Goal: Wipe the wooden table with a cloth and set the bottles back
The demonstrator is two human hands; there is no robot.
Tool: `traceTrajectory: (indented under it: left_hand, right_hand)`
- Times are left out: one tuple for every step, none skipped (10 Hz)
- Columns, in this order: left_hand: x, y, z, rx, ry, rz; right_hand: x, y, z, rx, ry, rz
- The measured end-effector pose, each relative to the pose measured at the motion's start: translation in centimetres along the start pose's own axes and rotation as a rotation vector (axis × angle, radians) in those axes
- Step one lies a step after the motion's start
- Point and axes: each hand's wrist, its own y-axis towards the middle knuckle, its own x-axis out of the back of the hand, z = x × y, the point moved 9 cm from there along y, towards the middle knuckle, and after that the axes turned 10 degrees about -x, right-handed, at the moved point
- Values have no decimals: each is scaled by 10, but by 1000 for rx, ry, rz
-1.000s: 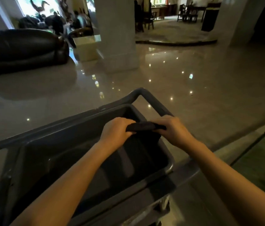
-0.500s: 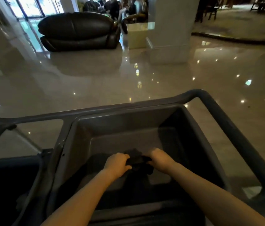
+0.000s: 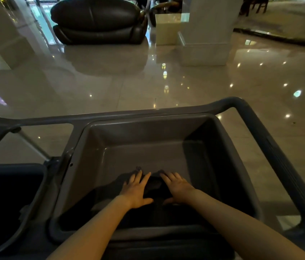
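A dark cloth (image 3: 155, 186) lies on the floor of a grey plastic tub (image 3: 148, 132) on a cart. My left hand (image 3: 136, 190) rests flat on the cloth's left side, fingers spread. On the cloth's right side my right hand (image 3: 178, 186) lies flat in the same way. Neither hand grips the cloth. No wooden table and no bottles are in view.
The cart's grey handle bar (image 3: 271, 147) curves round the tub's right side. A second dark bin (image 3: 7, 203) sits to the left. Beyond the cart is a glossy tiled floor with a black leather sofa (image 3: 99, 19), a white pillar (image 3: 206, 30) and a pale box (image 3: 166, 29).
Both hands lowered the bunched cloth into the tub, then opened from a grip and now press flat on it. The view has tilted down and swung left.
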Motion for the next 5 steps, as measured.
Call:
traceTrajectory:
  left_hand:
    - [14, -8, -1, 4, -4, -68]
    - [35, -17, -5, 1, -8, -168]
    - [67, -30, -14, -6, 16, -283]
    - [120, -45, -25, -11, 58, -433]
    - [173, -63, -37, -47, 99, -602]
  right_hand:
    - [12, -10, -9, -21, 70, -41]
    - [42, -31, -17, -46, 188, -87]
    - [94, -68, -14, -37, 273, -172]
    - [167, -122, -18, -17, 384, -250]
    - [244, -198, -20, 127, 427, -387]
